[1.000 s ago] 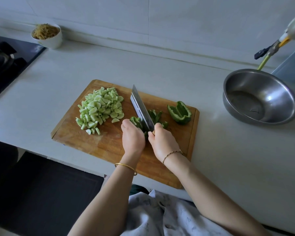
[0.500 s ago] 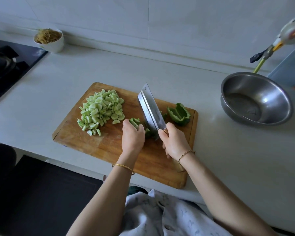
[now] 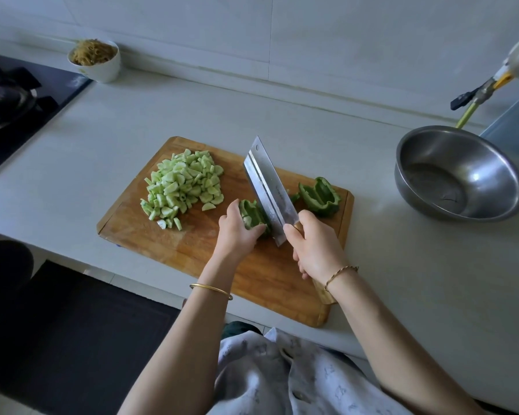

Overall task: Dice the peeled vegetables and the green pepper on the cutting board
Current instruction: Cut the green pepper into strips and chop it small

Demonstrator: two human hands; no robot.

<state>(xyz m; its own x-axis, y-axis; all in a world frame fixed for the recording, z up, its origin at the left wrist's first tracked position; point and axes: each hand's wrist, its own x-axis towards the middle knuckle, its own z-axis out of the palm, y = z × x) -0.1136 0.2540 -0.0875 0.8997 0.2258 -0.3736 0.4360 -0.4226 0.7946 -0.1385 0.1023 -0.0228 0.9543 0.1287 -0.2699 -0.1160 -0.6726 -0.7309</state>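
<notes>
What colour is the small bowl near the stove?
The bowl is white, clearest in the head view.

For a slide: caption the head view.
Left hand holds green pepper, right hand grips cleaver beside it, on cutting board.

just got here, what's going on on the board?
A person is dicing green pepper. The right hand grips the cleaver by its handle, blade right beside the left hand, which holds a pepper piece down on the cutting board. A diced vegetable pile lies on the board's left; a larger pepper chunk waits uncut on the right.
</notes>
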